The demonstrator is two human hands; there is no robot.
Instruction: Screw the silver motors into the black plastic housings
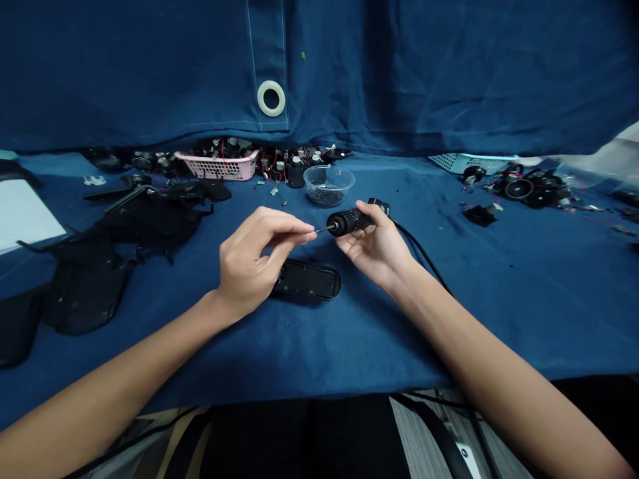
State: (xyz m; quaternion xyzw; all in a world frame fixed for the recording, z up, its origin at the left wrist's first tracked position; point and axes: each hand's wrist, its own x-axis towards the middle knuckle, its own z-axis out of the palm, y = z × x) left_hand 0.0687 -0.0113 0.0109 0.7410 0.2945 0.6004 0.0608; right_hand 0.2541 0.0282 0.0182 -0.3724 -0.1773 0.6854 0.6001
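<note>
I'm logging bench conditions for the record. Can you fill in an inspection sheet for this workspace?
Surface: blue cloth covers the table.
Job's things: black electric screwdriver, tip pointing left; flat black plastic part lying beneath the hands.
Clutter: clear cup of small dark bits; pink basket of parts; black plastic covers at left; round black parts at right.
Grippers: left hand pinches at the screwdriver's tip; right hand holds its body.
Cables: black cord runs from the screwdriver along the right forearm.
Surroundings: blue curtain with a white eyelet behind.
</note>
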